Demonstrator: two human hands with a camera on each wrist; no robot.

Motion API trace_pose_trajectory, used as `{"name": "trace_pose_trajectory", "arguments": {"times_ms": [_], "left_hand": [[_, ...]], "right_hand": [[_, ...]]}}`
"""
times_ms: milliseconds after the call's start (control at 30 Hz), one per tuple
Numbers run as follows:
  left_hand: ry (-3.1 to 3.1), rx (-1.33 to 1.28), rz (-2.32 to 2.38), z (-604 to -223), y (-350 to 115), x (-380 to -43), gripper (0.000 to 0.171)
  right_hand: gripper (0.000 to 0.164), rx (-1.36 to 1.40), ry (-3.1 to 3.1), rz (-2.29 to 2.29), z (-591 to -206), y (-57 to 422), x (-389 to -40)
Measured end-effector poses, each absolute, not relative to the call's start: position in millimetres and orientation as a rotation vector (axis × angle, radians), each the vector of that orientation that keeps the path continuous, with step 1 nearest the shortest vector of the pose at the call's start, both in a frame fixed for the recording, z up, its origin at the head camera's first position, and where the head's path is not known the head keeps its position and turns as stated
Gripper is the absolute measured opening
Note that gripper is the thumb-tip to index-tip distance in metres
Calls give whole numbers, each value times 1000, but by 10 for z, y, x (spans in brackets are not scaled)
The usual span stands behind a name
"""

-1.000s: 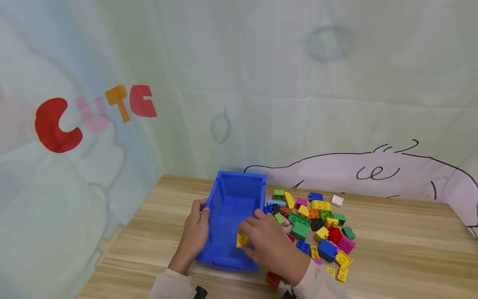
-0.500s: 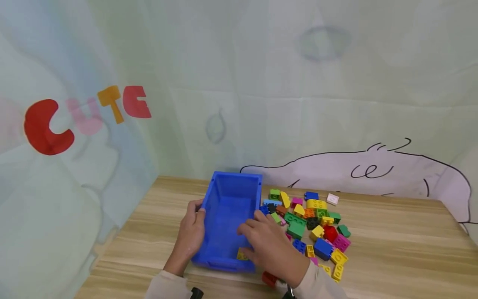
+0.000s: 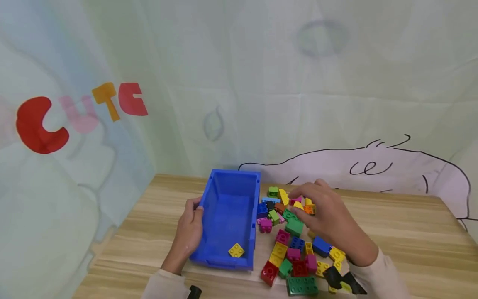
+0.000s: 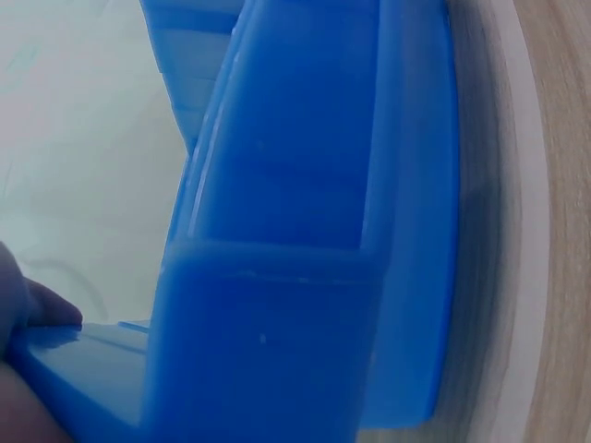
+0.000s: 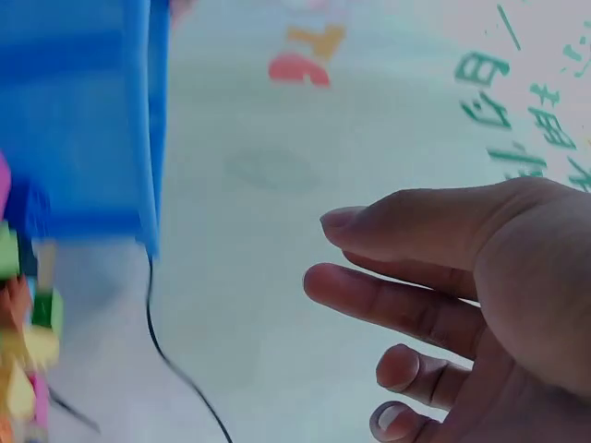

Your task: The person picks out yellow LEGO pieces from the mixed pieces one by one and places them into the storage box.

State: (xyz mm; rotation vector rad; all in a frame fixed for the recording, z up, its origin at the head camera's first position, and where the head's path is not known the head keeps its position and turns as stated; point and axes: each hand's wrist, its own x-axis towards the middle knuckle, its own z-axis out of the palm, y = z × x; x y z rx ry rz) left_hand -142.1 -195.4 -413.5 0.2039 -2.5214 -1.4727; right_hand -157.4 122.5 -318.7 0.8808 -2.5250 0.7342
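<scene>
My left hand (image 3: 189, 232) grips the left wall of a blue plastic bin (image 3: 225, 211), its thumb on the rim. In the left wrist view the bin's wall (image 4: 259, 341) fills the middle, with bits of the hand (image 4: 23, 369) at the left edge. One yellow toy brick (image 3: 236, 250) lies on the bin floor near its front. Over the back of the brick pile hovers my right hand (image 3: 330, 211), fingers slightly bent and apart; it hides some bricks. The right wrist view shows nothing between the thumb and fingers of this hand (image 5: 462, 286).
Right of the bin lie loose toy bricks: a green plate brick (image 3: 301, 286), a red brick (image 3: 269, 273), a blue brick (image 3: 321, 246), a yellow curved piece (image 3: 284, 197) and several others. A printed curtain (image 3: 261, 104) stands behind the wooden table (image 3: 403, 249).
My right hand has let go of the yellow brick in the bin and moved right, over the pile. The left hand keeps its hold on the bin.
</scene>
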Motion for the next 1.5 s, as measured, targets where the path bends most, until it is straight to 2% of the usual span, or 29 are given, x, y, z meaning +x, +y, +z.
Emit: {"name": "trace_pose_trajectory", "arguments": {"times_ms": [200,400,600,1000,1267,1500], "left_hand": [[-2519,200,-1467,-4114,-1968,-1416,32],[-2529,215,-1490,-4125,-1974,-1417,33],[-2522,203,-1473,-4129,-1959,-1428,33],[-2501,201,-1492,-4132,-1955,-1431,32],[-2494,202,-1492,-4124,-1955,-1417,32],[-2504,207,-1499,-4134,-1951,-1419,32]], "right_hand": [[28,737,-2598,663,-3165,1492,-1644],[25,645,-2734,568,-3431,1576,-1780],[23,643,-2803,479,-3702,1631,-1866],[31,615,-2946,375,-3910,1659,-1902],[21,587,-3040,396,-3985,1644,-1918],[21,576,-3049,383,-4039,1638,-1925]]}}
